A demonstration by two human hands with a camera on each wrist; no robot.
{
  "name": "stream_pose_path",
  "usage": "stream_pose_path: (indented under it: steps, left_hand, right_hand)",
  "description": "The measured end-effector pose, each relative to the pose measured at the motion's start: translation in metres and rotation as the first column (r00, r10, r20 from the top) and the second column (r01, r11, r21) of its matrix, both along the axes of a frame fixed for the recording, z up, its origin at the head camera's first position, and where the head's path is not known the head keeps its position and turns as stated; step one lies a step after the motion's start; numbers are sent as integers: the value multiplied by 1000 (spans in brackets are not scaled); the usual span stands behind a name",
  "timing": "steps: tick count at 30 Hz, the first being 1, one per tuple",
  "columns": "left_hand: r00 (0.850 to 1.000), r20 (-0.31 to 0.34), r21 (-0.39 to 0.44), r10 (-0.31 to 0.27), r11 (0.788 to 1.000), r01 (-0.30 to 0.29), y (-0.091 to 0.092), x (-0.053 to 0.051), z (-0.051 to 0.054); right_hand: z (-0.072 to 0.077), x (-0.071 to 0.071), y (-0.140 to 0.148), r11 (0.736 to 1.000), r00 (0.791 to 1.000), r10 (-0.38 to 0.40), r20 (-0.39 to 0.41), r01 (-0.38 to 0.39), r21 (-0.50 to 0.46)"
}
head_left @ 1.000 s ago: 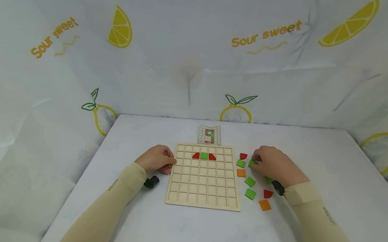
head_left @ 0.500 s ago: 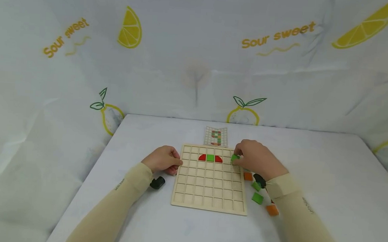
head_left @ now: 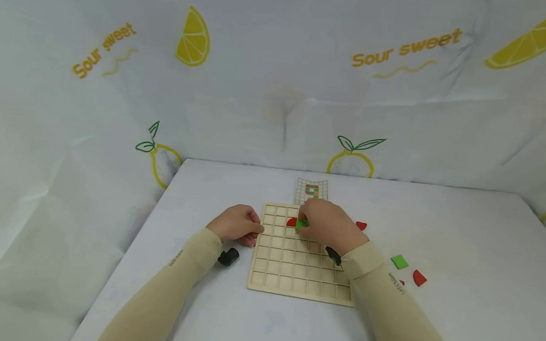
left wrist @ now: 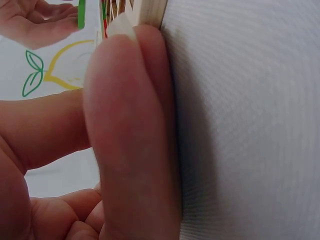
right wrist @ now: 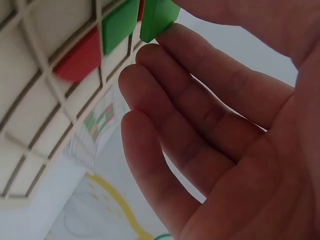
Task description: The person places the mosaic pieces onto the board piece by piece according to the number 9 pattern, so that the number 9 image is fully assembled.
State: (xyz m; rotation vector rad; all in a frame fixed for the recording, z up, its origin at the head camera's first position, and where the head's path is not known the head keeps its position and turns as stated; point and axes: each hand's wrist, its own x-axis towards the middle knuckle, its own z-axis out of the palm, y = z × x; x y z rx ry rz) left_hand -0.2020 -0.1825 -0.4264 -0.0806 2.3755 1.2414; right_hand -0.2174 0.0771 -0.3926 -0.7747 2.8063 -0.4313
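A wooden grid board [head_left: 285,270] lies on the table. At its left edge is my left hand [head_left: 237,224], thumb and fingers pinching the rim; the left wrist view shows the thumb [left wrist: 125,110] close up. My right hand [head_left: 329,223] is over the upper part of the board and pinches a green square tile [right wrist: 157,20] between thumb and index finger, tilted just off the surface. Beside it, a red quarter-round tile [right wrist: 80,57] and a green square tile [right wrist: 120,27] sit in the grid. The right hand covers part of this row in the head view.
Behind the board stands a small pattern card [head_left: 301,196]. To the right lie loose tiles: a red one [head_left: 361,226], a green square [head_left: 400,261] and a red quarter-round [head_left: 419,278]. The right forearm [head_left: 396,303] hides others. A printed cloth [head_left: 259,86] hangs behind.
My right hand has picked up a green tile from the loose pieces and carried it left over the board's upper row. My left hand stays at the board's left edge. The head view has shifted slightly.
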Motion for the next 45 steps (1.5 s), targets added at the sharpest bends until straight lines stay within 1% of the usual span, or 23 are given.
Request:
stream_pose_path:
  steps: [5, 13, 17, 21, 26, 45]
  left_hand:
    - [1000, 0, -4, -18, 1000, 18, 5, -1, 2]
    - [1000, 7, -29, -4, 1000, 4, 3, -1, 2]
    - [1000, 9, -36, -2, 999, 2, 1, -1, 1]
    - [1000, 12, -30, -1, 1000, 1, 0, -1, 1]
    - [1000, 8, -25, -7, 1000, 7, -1, -2, 0]
    - [1000, 13, -43, -3, 999, 3, 0, -2, 2]
  right_hand:
    - [-7, 5, -9, 1000, 1000, 14, -15, -14, 8]
    - [-12, 7, -22, 996, 994, 65, -90, -60, 61]
    - [-15, 8, -26, 994, 990, 85, -108, -77, 76]
    - [-16, 9, -28, 993, 988, 100, -121, -90, 82]
    - [-16, 10, -29, 992, 984, 102, -148, -89, 89]
    - [-12, 12, -29, 991, 984, 102, -147, -87, 106]
